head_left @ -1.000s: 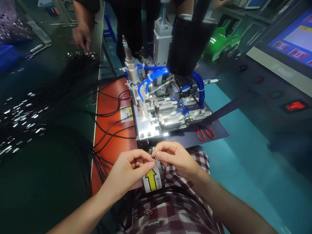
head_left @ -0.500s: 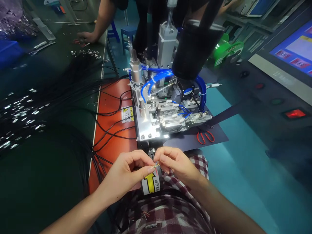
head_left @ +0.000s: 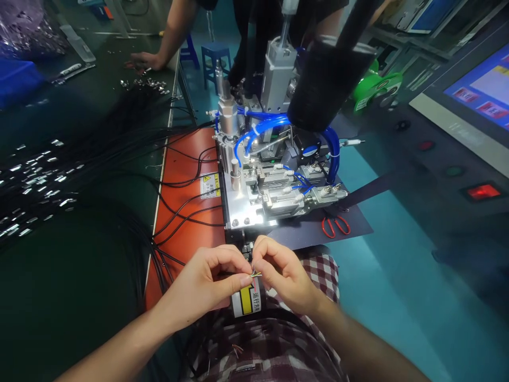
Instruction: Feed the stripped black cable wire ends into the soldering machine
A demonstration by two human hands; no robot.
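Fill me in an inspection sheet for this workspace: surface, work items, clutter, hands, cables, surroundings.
Surface: dark bench at left; orange-red panel beside the metal machine.
Work items: thin coloured wires at the fingertips.
Clutter: red-handled scissors right of the machine; small scraps on the checked clothing.
Hands: left hand pinches the wires; right hand meets them, grip unclear.
Cables: black cables run from bench across panel.
Surroundings: green spool, lit screen, another person's hand over the bench.
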